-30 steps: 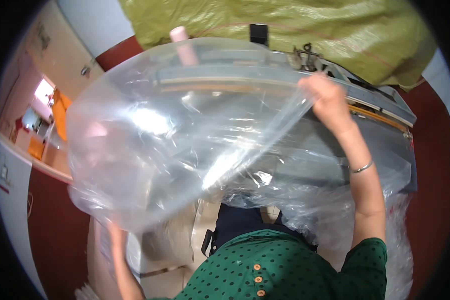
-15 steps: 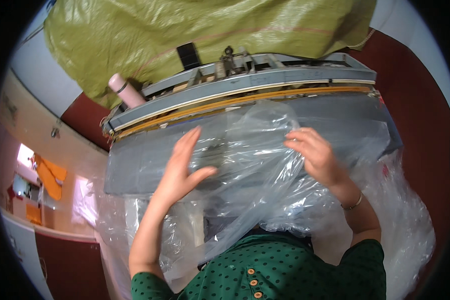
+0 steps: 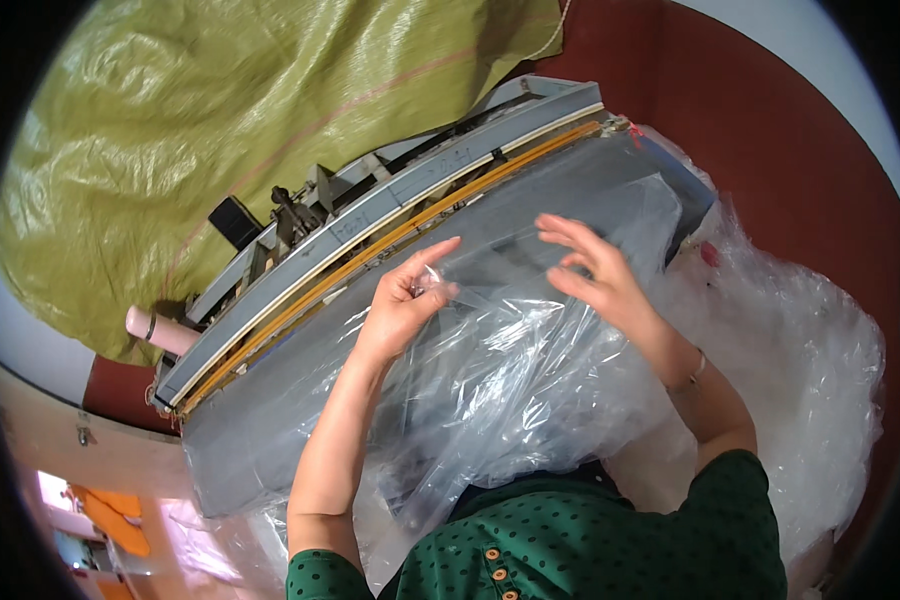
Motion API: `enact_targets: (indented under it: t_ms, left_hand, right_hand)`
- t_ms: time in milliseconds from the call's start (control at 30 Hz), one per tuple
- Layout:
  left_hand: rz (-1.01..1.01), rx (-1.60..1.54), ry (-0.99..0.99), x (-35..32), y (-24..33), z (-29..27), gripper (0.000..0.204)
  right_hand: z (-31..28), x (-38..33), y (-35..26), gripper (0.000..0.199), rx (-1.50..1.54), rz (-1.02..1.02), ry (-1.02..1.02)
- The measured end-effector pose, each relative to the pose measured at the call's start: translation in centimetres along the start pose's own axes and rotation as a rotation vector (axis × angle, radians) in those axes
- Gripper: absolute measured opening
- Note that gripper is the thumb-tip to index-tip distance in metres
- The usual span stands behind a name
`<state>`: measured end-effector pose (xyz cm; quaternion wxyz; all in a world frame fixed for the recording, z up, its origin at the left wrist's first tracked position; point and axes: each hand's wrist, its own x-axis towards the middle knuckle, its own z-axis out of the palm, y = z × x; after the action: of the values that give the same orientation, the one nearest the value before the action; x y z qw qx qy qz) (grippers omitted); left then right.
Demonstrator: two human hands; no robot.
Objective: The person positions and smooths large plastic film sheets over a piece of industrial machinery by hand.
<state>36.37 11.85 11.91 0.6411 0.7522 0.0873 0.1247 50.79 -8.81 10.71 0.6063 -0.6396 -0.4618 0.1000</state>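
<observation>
A large clear plastic bag (image 3: 510,390) lies crumpled across the grey bed of a sealing machine (image 3: 270,440). My left hand (image 3: 405,300) pinches the bag's upper edge between thumb and fingers. My right hand (image 3: 595,270) has its fingers spread and rests on the same edge of the film a little to the right. Both hands sit just below the machine's long grey bar with its yellow strip (image 3: 390,240). A thin bracelet (image 3: 692,377) circles my right wrist.
A big olive-green woven sack (image 3: 220,110) fills the area behind the machine. A pink cylinder (image 3: 160,330) sticks out at the machine's left end. A heap of clear plastic bags (image 3: 800,370) lies at the right. Dark red floor shows beyond.
The bag, held up and ballooned a second ago, has come down onto the machine bed. Both hands moved up to its top edge, and the view has tilted.
</observation>
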Motion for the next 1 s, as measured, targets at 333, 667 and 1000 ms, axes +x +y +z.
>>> enact_targets:
  t_ms: [333, 667, 1000]
  left_hand:
    - [-0.043, 0.163, -0.072, 0.5, -0.3, -0.5, 0.037]
    - [-0.549, 0.175, -0.133, -6.2, -5.3, -8.5, 0.009]
    - [-0.575, 0.299, -0.067, -15.5, -3.8, -13.6, 0.002]
  right_hand:
    - [3.4, 5.4, 4.4, 0.025, 0.467, 0.576, -0.326]
    - [-13.5, 4.5, 16.7, 0.017, -1.27, 0.187, 0.459]
    - [-17.4, 4.8, 18.7, 0.019, -1.254, 0.175, 0.717]
